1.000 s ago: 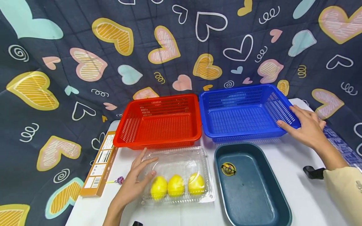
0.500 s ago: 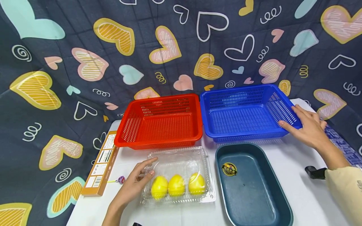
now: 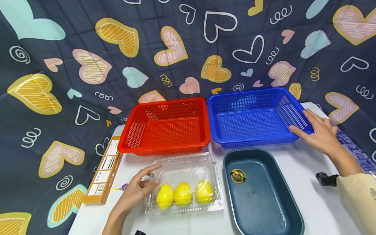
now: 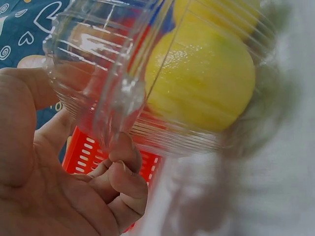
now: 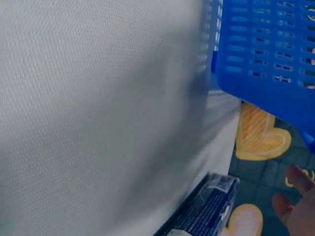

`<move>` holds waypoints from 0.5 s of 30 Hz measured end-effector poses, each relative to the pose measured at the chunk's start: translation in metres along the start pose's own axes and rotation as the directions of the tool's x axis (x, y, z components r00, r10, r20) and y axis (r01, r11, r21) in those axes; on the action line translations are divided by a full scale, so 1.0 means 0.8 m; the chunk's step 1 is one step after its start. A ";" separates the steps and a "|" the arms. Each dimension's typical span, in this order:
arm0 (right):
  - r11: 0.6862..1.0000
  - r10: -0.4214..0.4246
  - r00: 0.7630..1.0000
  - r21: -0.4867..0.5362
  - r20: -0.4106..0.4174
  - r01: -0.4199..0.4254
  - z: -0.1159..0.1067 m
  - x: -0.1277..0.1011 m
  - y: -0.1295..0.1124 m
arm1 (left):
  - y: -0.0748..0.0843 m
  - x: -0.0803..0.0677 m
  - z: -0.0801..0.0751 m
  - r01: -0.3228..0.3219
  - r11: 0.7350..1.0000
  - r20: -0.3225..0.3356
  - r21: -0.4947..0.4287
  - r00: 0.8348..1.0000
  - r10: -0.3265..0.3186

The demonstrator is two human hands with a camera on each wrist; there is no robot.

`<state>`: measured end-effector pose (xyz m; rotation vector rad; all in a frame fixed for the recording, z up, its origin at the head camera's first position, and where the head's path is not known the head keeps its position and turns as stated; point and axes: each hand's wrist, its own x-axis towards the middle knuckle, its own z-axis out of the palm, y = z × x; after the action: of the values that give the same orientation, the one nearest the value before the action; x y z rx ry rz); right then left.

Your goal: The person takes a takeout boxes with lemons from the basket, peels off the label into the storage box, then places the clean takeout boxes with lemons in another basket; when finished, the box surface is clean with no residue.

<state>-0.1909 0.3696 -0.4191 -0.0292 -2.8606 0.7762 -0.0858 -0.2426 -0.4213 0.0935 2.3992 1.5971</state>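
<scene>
A clear plastic clamshell point(image 3: 188, 166) lies on the white table point(image 3: 296, 169) in front of me, with three yellow lemons point(image 3: 182, 193) inside. My left hand point(image 3: 147, 179) grips its left edge, thumb over the lid and fingers curled at the corner. The left wrist view shows the clamshell point(image 4: 98, 64) close up, one lemon point(image 4: 202, 83) behind the plastic and my fingers point(image 4: 125, 157) curled under the corner. My right hand point(image 3: 306, 123) rests with straight fingers on the right rim of the blue basket point(image 3: 252, 119). The right wrist view shows the blue basket point(image 5: 266, 49) and fingertips point(image 5: 295, 201).
A red basket point(image 3: 164, 127) stands left of the blue one. A dark teal tray point(image 3: 258, 195) lies at the front right. A long brown box point(image 3: 104, 169) and a small purple lollipop point(image 3: 124, 187) lie at the left. A black object point(image 3: 324, 179) and a dark blue packet point(image 5: 206, 209) sit right.
My left hand has slid back from lying flat on the lid, and its fingers have curled round the clamshell's left edge. The right hand has stayed on the blue basket.
</scene>
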 end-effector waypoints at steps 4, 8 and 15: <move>1.000 -0.005 1.000 0.005 0.001 0.005 0.001 -0.001 0.000 | 0.001 0.001 -0.001 0.009 1.000 0.001 -0.007 1.000 -0.009; 1.000 -0.006 1.000 0.009 0.002 0.006 0.001 -0.002 0.000 | 0.001 0.001 -0.001 0.015 1.000 0.003 -0.012 1.000 -0.015; 1.000 0.001 1.000 0.007 0.008 -0.001 0.001 -0.003 -0.001 | 0.002 0.001 -0.001 0.009 1.000 0.002 -0.022 1.000 -0.009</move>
<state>-0.1887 0.3687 -0.4197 -0.0263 -2.8657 0.7876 -0.0869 -0.2424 -0.4194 0.0805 2.3769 1.6183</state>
